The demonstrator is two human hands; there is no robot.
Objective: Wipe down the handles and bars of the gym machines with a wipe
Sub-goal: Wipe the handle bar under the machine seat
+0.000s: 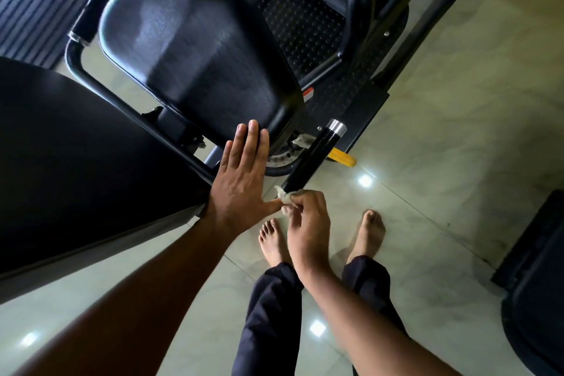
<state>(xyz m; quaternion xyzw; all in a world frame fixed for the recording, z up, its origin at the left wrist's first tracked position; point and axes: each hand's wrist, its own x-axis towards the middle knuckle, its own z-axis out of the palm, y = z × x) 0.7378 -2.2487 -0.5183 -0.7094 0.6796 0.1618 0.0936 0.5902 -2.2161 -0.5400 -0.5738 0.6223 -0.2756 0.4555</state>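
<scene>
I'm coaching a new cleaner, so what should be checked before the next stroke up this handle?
1. Grip: right hand pinches the wipe: ok.
2. Contact: wipe meets the near handle at its lower end: ok.
3. Path up to the chrome cap free: ok.
4. Other hand: left hand flat beside the seat, out of the stroke's path: ok.
5. Moisture: wipe damp enough: cannot tell.
6. Coverage: far handle wiped: cannot tell.

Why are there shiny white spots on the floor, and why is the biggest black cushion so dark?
Head view: the white spots are likely lights mirrored in the glossy floor; the big cushion sits in shadow, nearly detail-free; the right hand and wipe look sharp; the wide lens bends the edges.
</scene>
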